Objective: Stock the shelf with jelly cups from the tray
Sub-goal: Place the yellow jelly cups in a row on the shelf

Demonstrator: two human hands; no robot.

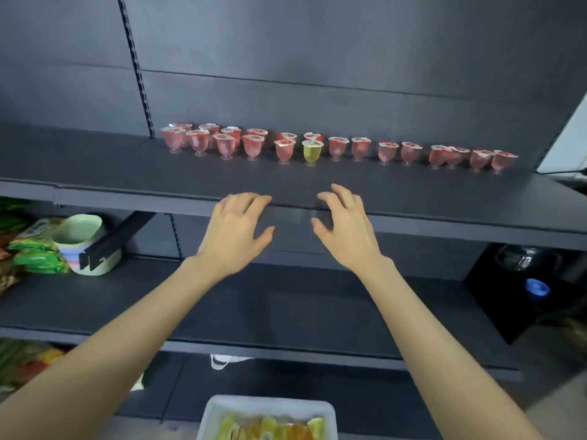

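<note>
Several pink jelly cups (253,147) stand in a long row on the dark upper shelf (95,166), two deep at the left end. One yellow-green cup (312,151) stands among them near the middle. My left hand (235,230) and my right hand (344,230) hover side by side at the shelf's front edge, below the cups, fingers spread and holding nothing. A white tray (270,408) with yellow, green and orange jelly cups (270,428) sits at the bottom centre, cut off by the frame edge.
On the lower shelf (286,306) at the left lie green snack packets (35,252) and a stack of pastel cups (84,246) behind a black bracket (117,236). At the right, a black box (495,296) holds a blue-capped item (537,288).
</note>
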